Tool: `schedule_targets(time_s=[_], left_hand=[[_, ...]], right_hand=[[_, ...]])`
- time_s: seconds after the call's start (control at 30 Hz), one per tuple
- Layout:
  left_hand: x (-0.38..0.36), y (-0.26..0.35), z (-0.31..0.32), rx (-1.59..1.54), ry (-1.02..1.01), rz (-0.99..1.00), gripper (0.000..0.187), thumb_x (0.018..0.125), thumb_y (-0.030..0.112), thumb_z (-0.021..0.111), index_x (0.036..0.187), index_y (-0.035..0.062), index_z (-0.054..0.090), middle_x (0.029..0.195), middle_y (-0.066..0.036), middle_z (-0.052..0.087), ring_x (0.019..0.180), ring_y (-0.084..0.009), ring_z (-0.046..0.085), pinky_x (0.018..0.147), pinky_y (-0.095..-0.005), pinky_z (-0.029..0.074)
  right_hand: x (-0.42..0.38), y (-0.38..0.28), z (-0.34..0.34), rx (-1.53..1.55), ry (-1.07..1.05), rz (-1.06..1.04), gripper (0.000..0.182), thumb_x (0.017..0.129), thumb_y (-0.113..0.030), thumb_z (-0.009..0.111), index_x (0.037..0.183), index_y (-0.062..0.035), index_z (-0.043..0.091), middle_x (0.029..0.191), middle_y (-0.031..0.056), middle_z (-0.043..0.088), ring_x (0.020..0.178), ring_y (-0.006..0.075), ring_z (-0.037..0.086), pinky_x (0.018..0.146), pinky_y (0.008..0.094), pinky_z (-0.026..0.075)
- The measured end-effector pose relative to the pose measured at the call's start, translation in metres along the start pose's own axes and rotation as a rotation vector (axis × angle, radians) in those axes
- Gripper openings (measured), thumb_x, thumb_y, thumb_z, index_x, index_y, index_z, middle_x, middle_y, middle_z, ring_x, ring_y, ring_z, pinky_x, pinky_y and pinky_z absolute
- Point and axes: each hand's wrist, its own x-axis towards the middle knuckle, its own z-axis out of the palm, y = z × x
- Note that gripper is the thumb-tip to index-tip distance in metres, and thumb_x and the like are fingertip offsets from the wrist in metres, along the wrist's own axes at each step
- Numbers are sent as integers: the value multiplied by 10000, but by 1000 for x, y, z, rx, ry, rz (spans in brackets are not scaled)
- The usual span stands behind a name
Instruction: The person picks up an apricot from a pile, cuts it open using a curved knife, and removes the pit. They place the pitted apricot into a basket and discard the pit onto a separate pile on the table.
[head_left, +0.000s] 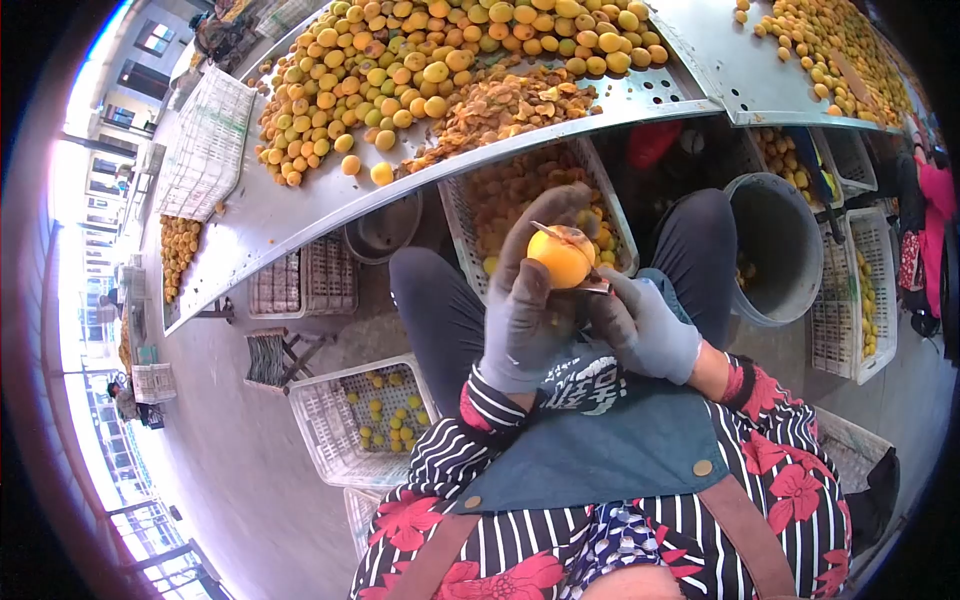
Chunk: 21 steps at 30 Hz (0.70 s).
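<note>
An orange-yellow persimmon is in my left hand, whose gloved fingers wrap round its left side and top. A thin strip and a brownish patch show near the top of the fruit. My right hand, also gloved, is closed on a small peeling knife at the fruit's lower right; most of the tool is hidden by the fingers and the fruit. Both hands are above my lap, over my apron. Behind them, under the table edge, a crate holds peelings and some fruit.
A metal table bears heaped persimmons and a pile of peelings. At my right stand a grey bucket and a white crate. On my left are a crate with greenish-yellow fruit and a folding stool.
</note>
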Motion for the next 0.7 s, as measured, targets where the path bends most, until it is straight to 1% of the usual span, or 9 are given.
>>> schedule_targets(time_s=[0.07, 0.13, 0.2, 0.33, 0.4, 0.47, 0.53, 0.63, 0.7], left_hand=[[-4, -6, 16, -291, 94, -70, 821, 958, 401, 622, 1561, 61, 182, 1470, -161, 415, 1337, -239, 464, 1147, -376, 367], [-1, -3, 17, -274, 105, -83, 861, 959, 431, 618, 1583, 91, 132, 1501, -184, 395, 1370, -267, 437, 1164, -387, 343], [2, 1, 17, -191, 56, -61, 784, 978, 429, 560, 1562, 67, 181, 1534, -210, 358, 1446, -341, 338, 1212, -466, 274], [3, 2, 6, -148, -1, 7, 790, 963, 346, 600, 1565, 64, 174, 1561, -227, 316, 1452, -339, 330, 1217, -458, 261], [3, 6, 8, 76, 68, 15, 833, 926, 260, 654, 1568, 58, 164, 1580, -240, 281, 1456, -336, 324, 1213, -454, 266], [2, 7, 6, 151, 106, 14, 861, 891, 203, 692, 1563, 51, 176, 1556, -226, 318, 1453, -330, 330, 1206, -448, 274], [2, 6, 2, 567, 139, 94, 844, 803, -68, 533, 1559, 95, 197, 1516, -169, 368, 1443, -297, 348, 1166, -389, 325], [4, 12, 6, 306, 81, 147, 718, 839, 26, 630, 1484, 66, 317, 1497, -150, 362, 1451, -285, 334, 1161, -386, 328], [6, 15, 1, 218, 12, 101, 671, 848, 92, 669, 1444, 55, 361, 1504, -146, 350, 1453, -283, 329, 1167, -391, 319]], right_hand=[[1, 6, 3, -27, 29, -40, 172, 994, -149, 524, 1098, -11, 534, 805, 219, 646, 763, 416, 663, 636, 431, 504], [-1, 9, 3, -51, 62, -74, 180, 992, -144, 522, 1115, -13, 532, 815, 224, 648, 772, 428, 660, 635, 435, 508], [-2, 9, 0, -204, 51, -107, 168, 992, -145, 514, 1101, -17, 522, 822, 233, 645, 775, 451, 648, 625, 465, 509], [-2, 1, -4, -326, 18, -49, 166, 995, -169, 523, 1066, -20, 512, 808, 246, 636, 768, 459, 642, 609, 496, 497], [-1, -7, -4, -346, 12, 17, 175, 999, -193, 531, 1035, -24, 505, 792, 255, 629, 750, 458, 641, 608, 505, 489], [-2, 0, 1, -310, 28, 19, 177, 1001, -199, 534, 1029, -26, 507, 790, 257, 629, 756, 459, 639, 609, 501, 488], [-2, 3, 1, -277, 47, 23, 179, 1003, -204, 536, 1024, -28, 508, 788, 259, 629, 761, 460, 637, 610, 497, 487], [-3, 3, -2, -164, -26, 27, 181, 1008, -207, 533, 1041, -30, 520, 772, 228, 637, 732, 422, 654, 610, 460, 495], [-4, 0, -5, -50, -68, -18, 184, 1010, -200, 532, 1074, -27, 530, 751, 187, 640, 706, 363, 671, 613, 415, 503]])
